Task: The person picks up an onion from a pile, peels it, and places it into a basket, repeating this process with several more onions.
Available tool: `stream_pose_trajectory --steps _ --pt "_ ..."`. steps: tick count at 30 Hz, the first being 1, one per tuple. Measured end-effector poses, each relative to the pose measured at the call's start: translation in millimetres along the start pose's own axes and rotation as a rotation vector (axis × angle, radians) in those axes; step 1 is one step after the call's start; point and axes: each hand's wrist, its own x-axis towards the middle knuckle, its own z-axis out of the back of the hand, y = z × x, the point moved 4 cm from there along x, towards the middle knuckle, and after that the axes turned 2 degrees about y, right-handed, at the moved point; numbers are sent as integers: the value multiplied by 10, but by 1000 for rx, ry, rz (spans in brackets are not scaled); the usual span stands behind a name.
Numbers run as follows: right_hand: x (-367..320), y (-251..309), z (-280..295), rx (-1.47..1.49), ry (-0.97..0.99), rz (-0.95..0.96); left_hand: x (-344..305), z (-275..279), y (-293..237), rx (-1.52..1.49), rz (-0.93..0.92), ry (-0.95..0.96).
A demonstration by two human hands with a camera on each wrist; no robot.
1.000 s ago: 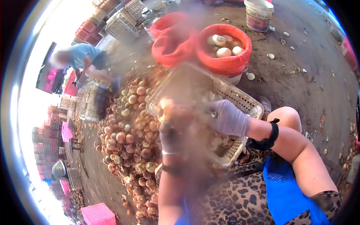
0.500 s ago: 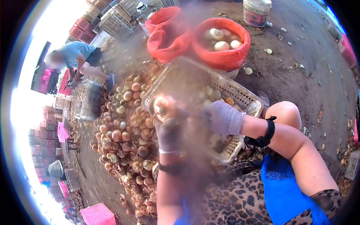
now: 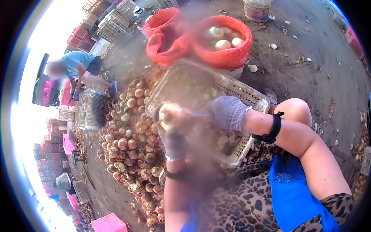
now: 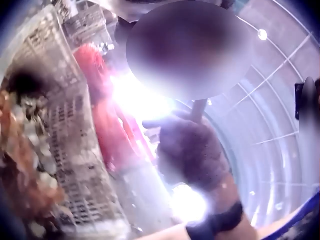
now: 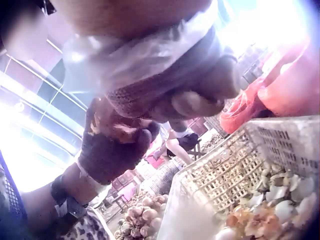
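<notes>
In the head view my gloved left hand [image 3: 172, 141] grips an onion [image 3: 167, 115] over the near left part of a plastic crate [image 3: 251, 96]. My gloved right hand [image 3: 228, 113] is curled round a small knife [image 3: 201, 115], whose thin grey blade points left at the onion. The right wrist view has the left hand [image 5: 112, 152] holding the onion close below the right hand [image 5: 172, 87]. White onion pieces and brown skins [image 5: 260, 222] lie inside the crate. A smudge blurs the head view between the hands.
A heap of unpeeled onions [image 3: 131, 145] covers the ground at left. Beyond the crate stand a red-lined bucket [image 3: 249, 40] of peeled onions and a red mesh bag [image 3: 164, 52]. Another person [image 3: 83, 67] bends over a crate [image 3: 92, 110] at far left. A bucket [image 3: 257, 11] stands behind.
My right hand has tilted and come slightly up and left, and the knife blade now shows against the onion. The left hand keeps hold of the onion. The head view has shifted a little.
</notes>
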Motion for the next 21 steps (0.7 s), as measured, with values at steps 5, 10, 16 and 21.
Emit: stream_pose_trajectory --steps 5,10,16,21 --pt "73 -23 -115 -102 21 13 -70 472 424 -302 299 62" --pt "9 -63 -3 -117 71 -5 -48 81 41 155 0 -23" --pt "17 -30 -67 -147 -75 -1 -125 167 252 -628 403 72" --pt "214 -125 -749 -266 32 481 -92 340 263 -114 264 112"
